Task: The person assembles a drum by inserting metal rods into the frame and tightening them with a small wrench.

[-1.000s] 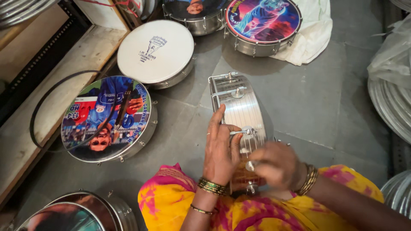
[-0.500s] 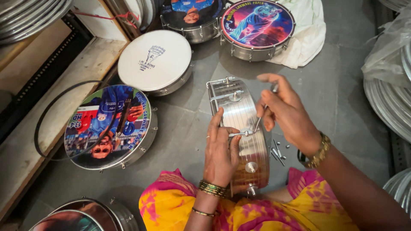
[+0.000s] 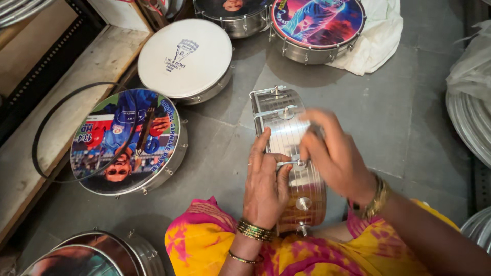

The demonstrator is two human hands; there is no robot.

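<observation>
Drum shell (image 3: 291,153) under both hands: bare silver metal, fine ribbed lines, going orange-pink at the near end. Left hand (image 3: 263,186): green-gold bangles (image 3: 254,230) at the wrist. Right hand (image 3: 335,156): gold bangles (image 3: 377,197). Clothing (image 3: 204,245) below the hands: yellow with magenta tie-dye blotches. Left of the hands: drum (image 3: 125,140) with a blue, red and green photo print; black hoop (image 3: 46,135) lying partly over it. Beyond it, plain white drumhead (image 3: 185,59) with a small dark blue mark. Above the hands: drum (image 3: 317,20) printed blue, purple and pink, on white cloth (image 3: 378,38). Floor (image 3: 409,117): grey.
</observation>
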